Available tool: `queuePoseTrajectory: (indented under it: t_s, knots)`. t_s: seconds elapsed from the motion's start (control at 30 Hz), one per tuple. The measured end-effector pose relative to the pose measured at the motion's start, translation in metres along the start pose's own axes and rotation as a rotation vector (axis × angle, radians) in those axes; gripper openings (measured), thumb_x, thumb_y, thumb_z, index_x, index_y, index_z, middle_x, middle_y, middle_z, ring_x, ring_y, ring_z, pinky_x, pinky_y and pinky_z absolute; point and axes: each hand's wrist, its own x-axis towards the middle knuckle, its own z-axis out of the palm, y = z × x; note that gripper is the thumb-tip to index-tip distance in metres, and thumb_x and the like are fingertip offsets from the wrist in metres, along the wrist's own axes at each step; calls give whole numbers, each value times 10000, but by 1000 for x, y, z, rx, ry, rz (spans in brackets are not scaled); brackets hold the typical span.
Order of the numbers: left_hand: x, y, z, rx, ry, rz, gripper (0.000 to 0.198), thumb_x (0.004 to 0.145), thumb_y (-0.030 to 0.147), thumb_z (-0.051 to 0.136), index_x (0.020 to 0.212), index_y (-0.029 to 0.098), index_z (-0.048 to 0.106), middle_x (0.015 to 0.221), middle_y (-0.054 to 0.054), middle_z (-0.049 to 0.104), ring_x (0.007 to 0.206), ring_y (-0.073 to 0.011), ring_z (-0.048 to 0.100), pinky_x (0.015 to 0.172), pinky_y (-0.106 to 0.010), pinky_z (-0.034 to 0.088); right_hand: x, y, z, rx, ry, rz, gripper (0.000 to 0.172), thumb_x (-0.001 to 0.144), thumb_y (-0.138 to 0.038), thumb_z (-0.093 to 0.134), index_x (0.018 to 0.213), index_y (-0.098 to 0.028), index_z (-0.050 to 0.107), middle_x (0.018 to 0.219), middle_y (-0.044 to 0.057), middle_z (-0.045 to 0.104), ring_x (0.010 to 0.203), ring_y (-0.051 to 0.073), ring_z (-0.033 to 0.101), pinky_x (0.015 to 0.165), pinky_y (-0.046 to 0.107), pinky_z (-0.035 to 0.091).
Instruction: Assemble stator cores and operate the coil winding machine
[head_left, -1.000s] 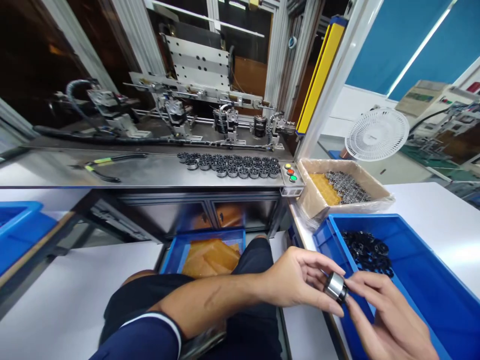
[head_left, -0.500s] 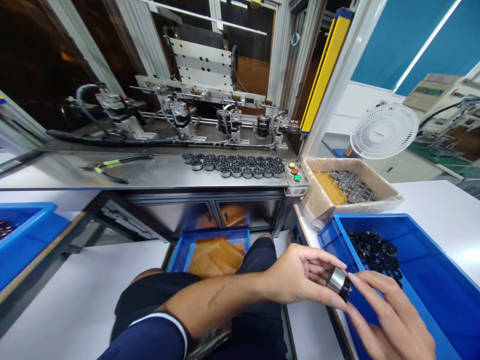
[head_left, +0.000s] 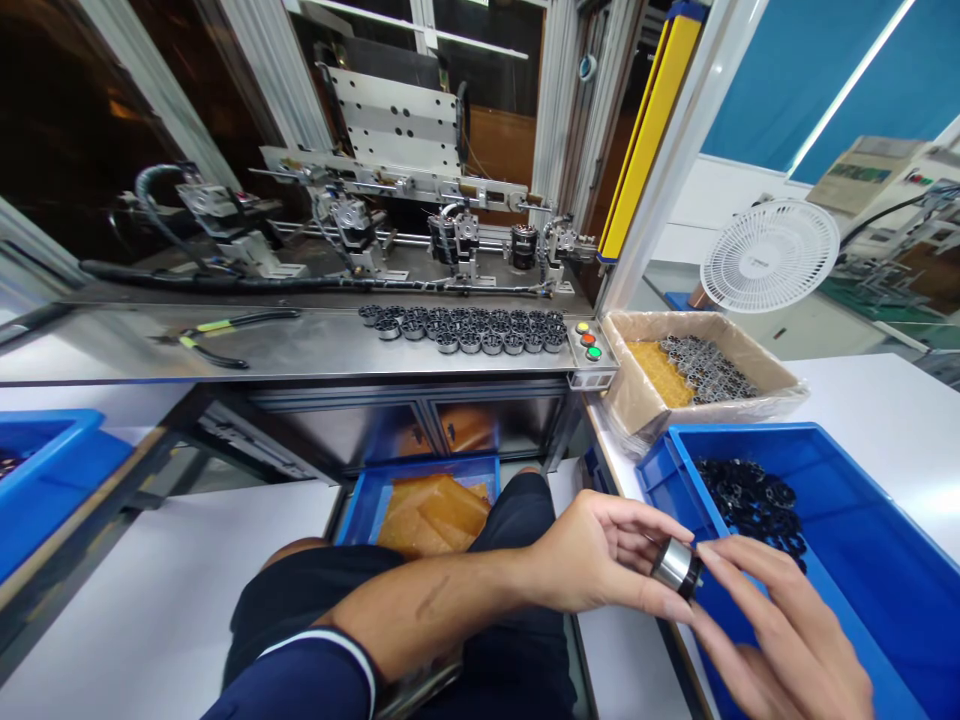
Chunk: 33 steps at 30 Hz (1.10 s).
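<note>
A small metal cylinder with a black end piece (head_left: 675, 566) is held between my two hands, over the near left rim of the blue bin (head_left: 862, 520). My left hand (head_left: 611, 555) grips its silvery side between thumb and fingers. At the black end, the fingertips and thumb of my right hand (head_left: 787, 620) pinch it from the right. Just beyond, black plastic parts (head_left: 754, 505) lie heaped in the bin. The far side of the cylinder is hidden by my fingers.
Rows of black-and-silver ring parts (head_left: 480, 328) stand on the metal ledge beside a button box (head_left: 591, 350). Pliers (head_left: 217, 335) lie further left. A lined carton (head_left: 637, 400) holds metal rings (head_left: 705, 368). A fan (head_left: 770, 255) stands behind; a yellow safety bar (head_left: 649, 140) rises at the machine's edge.
My hands and the cylinder keep almost the same place and grip. The view has shifted slightly, so the machine and ledge appear a little further left and up.
</note>
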Motion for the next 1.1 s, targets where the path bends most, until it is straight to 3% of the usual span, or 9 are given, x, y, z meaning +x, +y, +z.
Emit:
queuePoseTrajectory:
  t_s: [0.37, 0.5, 0.67, 0.8, 0.97, 1.1]
  knots:
    - [-1, 1, -1, 19, 10, -11, 726, 297, 169, 957, 988, 125, 741, 829, -42, 737, 721, -125, 678, 775, -274, 539, 1, 0, 0, -31, -16, -26, 518, 829, -80, 670, 1320, -44, 507, 1117, 189, 588, 1040, 268, 578, 822, 412, 540]
    - [-1, 0, -2, 38, 23, -32, 744, 292, 188, 959, 1001, 124, 741, 843, -57, 747, 724, -139, 690, 774, -284, 548, -1, 2, 2, -83, -13, -28, 445, 828, -118, 678, 1255, -71, 559, 1064, 173, 627, 1000, 271, 615, 777, 404, 573]
    - [-2, 0, -6, 59, 9, -48, 744, 319, 192, 959, 1025, 127, 732, 854, -55, 752, 741, -154, 701, 801, -315, 554, -9, -1, 3, -121, -56, 15, 444, 824, -171, 700, 1247, -122, 571, 1058, 140, 664, 1004, 257, 645, 806, 396, 586]
    - [-3, -1, -9, 84, 1, -73, 739, 358, 218, 958, 1053, 134, 721, 887, -51, 752, 773, -161, 709, 820, -314, 553, -7, -6, 2, -60, -67, 6, 427, 811, -122, 702, 1219, -83, 580, 1070, 161, 647, 1045, 263, 622, 824, 396, 578]
    - [-6, -7, -5, 83, -29, -55, 633, 542, 229, 913, 1129, 138, 693, 937, -58, 750, 837, -159, 705, 834, -277, 540, -2, -6, 5, -52, -17, -1, 371, 820, -96, 675, 1178, -45, 590, 1065, 177, 637, 1056, 266, 602, 845, 413, 568]
    - [-14, -5, 3, 269, -121, 76, 477, 852, 327, 686, 1291, 160, 604, 1098, -95, 719, 1026, -201, 663, 916, -294, 499, -1, -6, 10, 25, 25, 78, 391, 827, -187, 698, 1188, -92, 581, 1028, 132, 642, 1005, 227, 616, 828, 373, 576]
